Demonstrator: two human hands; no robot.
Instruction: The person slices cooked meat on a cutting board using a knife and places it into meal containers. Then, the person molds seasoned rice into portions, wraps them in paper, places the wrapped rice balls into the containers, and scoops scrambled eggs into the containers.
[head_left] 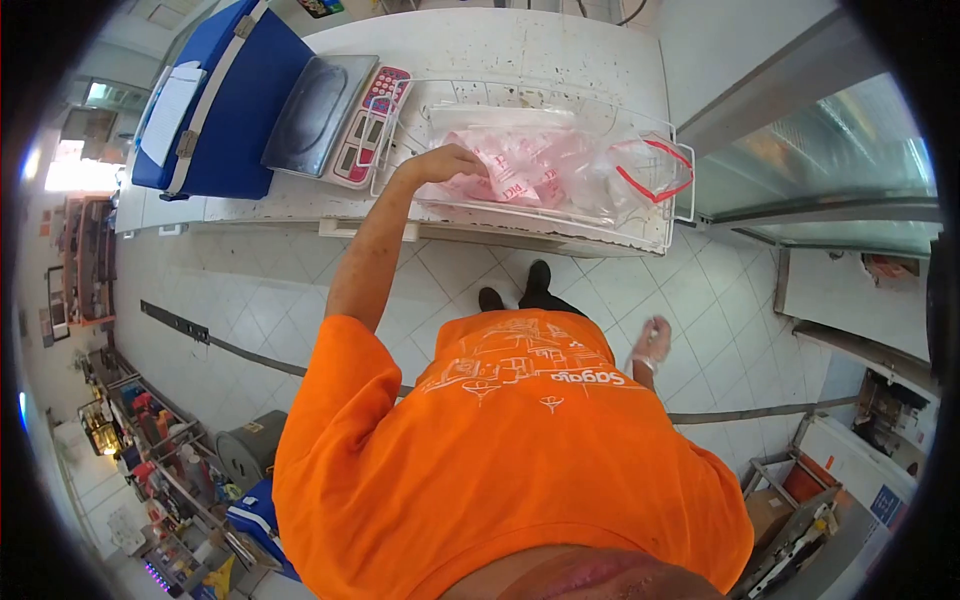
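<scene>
The right hand (pixel 652 342) hangs by the orange shirt (pixel 520 450), fingers loosely apart. Farther out, the left hand (pixel 440 165) touches pink-printed plastic bags (pixel 525 170) in the wire basket (pixel 668 238); I can't tell if it's pinching. Thin bags need soft fingers. Beyond sits a scale (pixel 320 105).

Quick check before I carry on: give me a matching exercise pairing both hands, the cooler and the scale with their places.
1. Left hand
2. Right hand
3. Blue cooler
4. Scale

A. Between the cooler and the wire basket
B. Seen against the floor tiles, away from the table
C. At the pink-printed bags
D. Left of the scale

Pairs: 1-C, 2-B, 3-D, 4-A
</scene>
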